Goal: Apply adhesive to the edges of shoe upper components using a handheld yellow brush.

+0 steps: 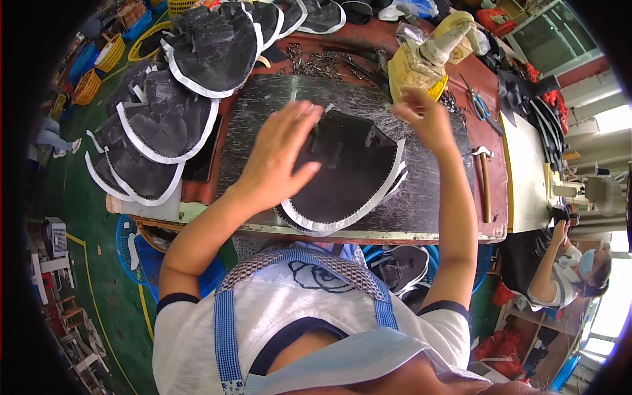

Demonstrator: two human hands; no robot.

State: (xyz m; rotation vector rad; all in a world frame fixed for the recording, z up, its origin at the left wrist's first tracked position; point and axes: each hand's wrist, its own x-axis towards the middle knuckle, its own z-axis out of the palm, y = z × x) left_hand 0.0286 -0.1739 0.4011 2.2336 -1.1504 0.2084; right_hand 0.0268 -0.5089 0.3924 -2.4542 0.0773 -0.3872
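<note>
A black curved panel with a white bound edge [345, 164] lies flat on the dark scratched work board in front of me. My left hand [280, 155] is open over the panel's left side, its fingers stretched out and thumb apart. Beyond the panel's far right corner, my right hand [428, 122] is raised beside a yellow container wrapped in pale material [415, 69]. The fingers of that hand are bent together as in a pinch; whatever they hold, if anything, is too small to make out.
Overlapping stacks of similar black panels [168, 115] fan out at the left. Small metal pieces [322, 62] lie scattered along the back. Blue-handled scissors [480, 105] and a hammer [485, 178] rest at the right. Another person [569, 270] sits working farther right.
</note>
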